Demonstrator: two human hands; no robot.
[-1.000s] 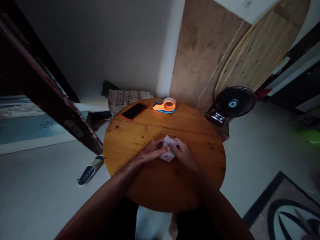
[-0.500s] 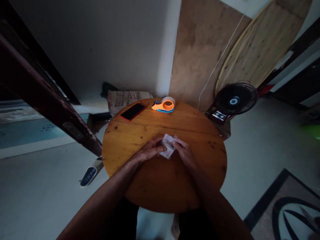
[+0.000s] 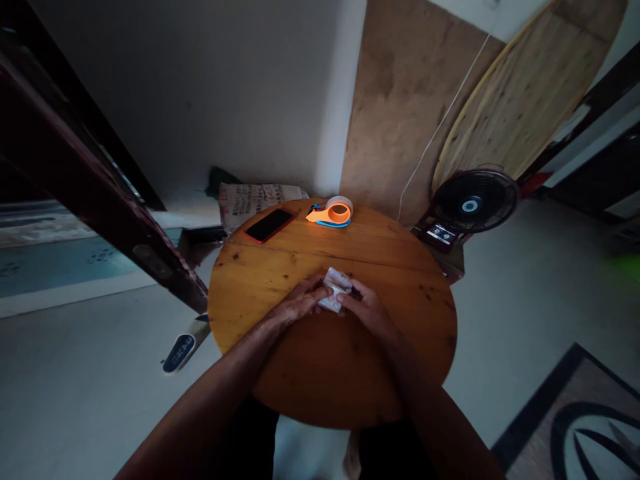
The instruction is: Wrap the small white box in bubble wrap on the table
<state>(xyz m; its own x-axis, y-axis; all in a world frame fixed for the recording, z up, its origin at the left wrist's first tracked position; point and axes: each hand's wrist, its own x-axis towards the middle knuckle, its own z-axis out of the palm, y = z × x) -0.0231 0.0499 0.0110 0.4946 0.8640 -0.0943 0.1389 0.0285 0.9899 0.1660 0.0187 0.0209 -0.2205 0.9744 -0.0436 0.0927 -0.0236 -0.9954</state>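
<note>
A small pale folded paper with reddish print (image 3: 334, 291) lies near the middle of a round wooden table (image 3: 280, 267). My left hand (image 3: 298, 305) and my right hand (image 3: 363, 308) meet over it, fingers curled and pinching its edges from both sides. Much of the paper is hidden under my fingers. Both forearms reach in from the near edge.
At the table's far edge sit an orange tape dispenser with a roll (image 3: 333, 211) and a dark phone in a red case (image 3: 269, 225). A black fan (image 3: 474, 203) stands on the floor to the right. Wooden boards lean on the wall; a dark beam slants at left.
My hands have shifted slightly on the paper and closed over more of it; it looks folded smaller than a second ago. Nothing else on the table moved.
</note>
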